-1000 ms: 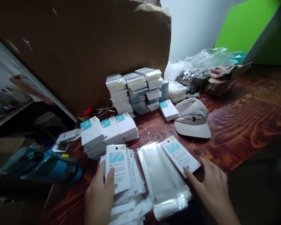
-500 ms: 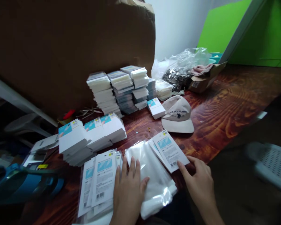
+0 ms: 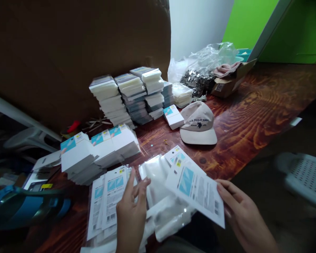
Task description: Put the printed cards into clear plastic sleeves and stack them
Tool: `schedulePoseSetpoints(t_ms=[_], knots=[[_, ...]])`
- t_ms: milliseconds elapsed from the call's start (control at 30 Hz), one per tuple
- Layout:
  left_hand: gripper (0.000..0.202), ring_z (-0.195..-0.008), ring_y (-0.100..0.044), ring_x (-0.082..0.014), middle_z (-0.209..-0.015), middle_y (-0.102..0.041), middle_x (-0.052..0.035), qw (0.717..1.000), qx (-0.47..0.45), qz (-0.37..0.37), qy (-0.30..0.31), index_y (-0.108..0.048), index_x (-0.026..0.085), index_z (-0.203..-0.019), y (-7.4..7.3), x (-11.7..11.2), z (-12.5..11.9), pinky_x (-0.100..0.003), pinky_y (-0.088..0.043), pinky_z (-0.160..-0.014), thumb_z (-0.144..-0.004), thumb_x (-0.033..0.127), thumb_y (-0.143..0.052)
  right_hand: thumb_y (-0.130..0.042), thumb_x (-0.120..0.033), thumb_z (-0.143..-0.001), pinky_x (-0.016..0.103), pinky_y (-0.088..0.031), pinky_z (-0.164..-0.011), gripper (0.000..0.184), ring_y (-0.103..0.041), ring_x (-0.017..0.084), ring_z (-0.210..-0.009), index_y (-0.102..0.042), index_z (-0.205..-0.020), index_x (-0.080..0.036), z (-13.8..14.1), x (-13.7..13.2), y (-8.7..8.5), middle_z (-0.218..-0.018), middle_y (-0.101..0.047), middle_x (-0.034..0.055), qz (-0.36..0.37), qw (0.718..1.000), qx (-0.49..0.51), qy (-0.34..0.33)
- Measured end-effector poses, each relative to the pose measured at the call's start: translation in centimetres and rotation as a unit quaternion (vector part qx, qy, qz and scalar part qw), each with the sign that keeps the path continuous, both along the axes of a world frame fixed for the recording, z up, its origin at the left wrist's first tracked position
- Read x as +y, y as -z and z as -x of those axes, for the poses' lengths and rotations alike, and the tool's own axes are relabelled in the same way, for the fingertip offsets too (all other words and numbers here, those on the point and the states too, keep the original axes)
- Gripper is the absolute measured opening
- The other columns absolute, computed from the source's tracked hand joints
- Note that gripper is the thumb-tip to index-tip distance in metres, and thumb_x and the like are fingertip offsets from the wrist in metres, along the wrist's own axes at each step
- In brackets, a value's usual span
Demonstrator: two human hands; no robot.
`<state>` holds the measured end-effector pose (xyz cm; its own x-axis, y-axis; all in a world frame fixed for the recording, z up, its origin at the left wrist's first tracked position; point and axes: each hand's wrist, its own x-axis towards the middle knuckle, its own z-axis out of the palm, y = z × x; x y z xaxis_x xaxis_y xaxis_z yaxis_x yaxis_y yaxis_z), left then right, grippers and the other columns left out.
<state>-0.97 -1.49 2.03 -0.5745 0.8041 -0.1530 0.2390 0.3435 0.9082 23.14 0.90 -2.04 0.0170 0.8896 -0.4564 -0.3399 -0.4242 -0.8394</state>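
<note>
My right hand (image 3: 243,214) grips a printed packaging card (image 3: 196,193) by its right edge, thumb on top. The card is white with a blue picture panel and is tilted above a stack of clear plastic bags (image 3: 151,175). Another printed card (image 3: 180,156) lies partly under it, at the upper right of the bags. My left hand (image 3: 131,207) is at the left edge of the bags, fingers raised and apart; whether a bag edge touches its thumb is unclear. Left of it lies an overlapping pile of bagged cards (image 3: 109,196).
Behind are stacks of white cards (image 3: 79,154) and taller stacks of filled packs (image 3: 110,98). A beige cap (image 3: 198,123) sits beside a small card stack (image 3: 173,117). Farther back stand a cardboard box (image 3: 226,84) and clear plastic wrapping (image 3: 213,58). A grey stool (image 3: 308,179) is at the right.
My right hand has lifted a card and brought it left over the bags. My left hand has risen from lying flat on them, and the bags' near end has shifted.
</note>
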Motion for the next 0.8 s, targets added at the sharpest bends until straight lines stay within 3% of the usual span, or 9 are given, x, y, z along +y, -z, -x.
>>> schedulePoseSetpoints(t_ms=[100, 167, 367, 467, 600, 700, 800], knots=[[0.084, -0.106, -0.067, -0.0204, -0.100, -0.077, -0.0023, 0.994, -0.090, -0.045, -0.053, -0.012, 0.031, -0.152, -1.4, 0.2, -0.6, -0.040, -0.044, -0.102, -0.085, 0.045, -0.061, -0.073, -0.047, -0.077, 0.021, -0.043, -0.054, 0.030, -0.058, 0.014, -0.063, -0.067, -0.089, -0.020, -0.1, -0.8, -0.8, -0.071, -0.065, -0.0002, 0.048, 0.988, 0.029, -0.142], [0.091, -0.103, -0.068, -0.0202, -0.099, -0.077, -0.0022, 0.991, -0.112, -0.056, -0.055, -0.003, 0.033, -0.152, -1.8, 0.2, -0.9, -0.040, -0.045, -0.100, -0.085, 0.045, -0.062, -0.073, -0.050, -0.076, 0.021, -0.041, -0.051, 0.032, -0.056, 0.013, -0.058, -0.068, -0.084, -0.019, 0.4, -1.0, -1.0, -0.065, -0.062, -0.0017, 0.047, 0.980, 0.011, -0.191], [0.095, -0.101, -0.069, -0.0197, -0.109, -0.074, -0.0057, 0.963, -0.260, -0.055, -0.047, 0.000, 0.035, -0.152, -2.2, -0.2, -1.6, -0.033, -0.052, -0.089, -0.084, 0.038, -0.066, -0.074, -0.053, -0.071, 0.019, -0.037, -0.047, 0.035, -0.053, 0.012, -0.054, -0.069, -0.080, -0.019, 2.4, -0.7, -0.4, -0.062, -0.062, -0.0016, 0.024, 0.991, -0.028, -0.132], [0.095, -0.102, -0.069, -0.0197, -0.105, -0.075, -0.0078, 0.944, -0.315, -0.070, -0.063, 0.000, 0.031, -0.152, -2.3, -0.3, -1.9, -0.030, -0.053, -0.087, -0.084, 0.031, -0.067, -0.075, -0.052, -0.071, 0.019, -0.038, -0.048, 0.034, -0.054, 0.012, -0.055, -0.069, -0.081, -0.020, 2.6, -0.6, -0.4, -0.063, -0.063, -0.0011, 0.011, 0.995, -0.031, -0.094], [0.092, -0.096, -0.071, -0.0211, -0.102, -0.075, -0.0095, 0.929, -0.349, -0.079, -0.100, -0.011, 0.028, -0.152, -2.1, -0.3, -1.8, -0.031, -0.056, -0.082, -0.082, 0.026, -0.069, -0.076, -0.052, -0.069, 0.021, -0.040, -0.048, 0.035, -0.056, 0.014, -0.056, -0.069, -0.080, -0.020, 2.5, -0.7, -0.9, -0.064, -0.064, -0.0006, 0.007, 0.996, -0.046, -0.081], [0.078, -0.091, -0.072, -0.0196, -0.107, -0.074, -0.0102, 0.918, -0.379, -0.071, -0.097, -0.033, 0.025, -0.146, -2.0, -0.5, -1.7, -0.028, -0.057, -0.076, -0.079, 0.028, -0.071, -0.077, -0.051, -0.069, 0.023, -0.043, -0.051, 0.035, -0.058, 0.015, -0.059, -0.069, -0.081, -0.019, 2.6, -0.9, -1.2, -0.065, -0.065, 0.0001, 0.013, 0.996, -0.032, -0.080], [0.057, -0.085, -0.072, -0.0176, -0.112, -0.073, -0.0113, 0.914, -0.394, -0.053, -0.081, -0.056, 0.019, -0.128, -1.9, -0.9, -2.1, -0.023, -0.056, -0.067, -0.076, 0.031, -0.074, -0.078, -0.047, -0.069, 0.023, -0.047, -0.056, 0.033, -0.060, 0.016, -0.063, -0.069, -0.082, -0.019, 2.9, -1.0, -1.2, -0.068, -0.066, 0.0005, 0.016, 0.998, -0.013, -0.065]])
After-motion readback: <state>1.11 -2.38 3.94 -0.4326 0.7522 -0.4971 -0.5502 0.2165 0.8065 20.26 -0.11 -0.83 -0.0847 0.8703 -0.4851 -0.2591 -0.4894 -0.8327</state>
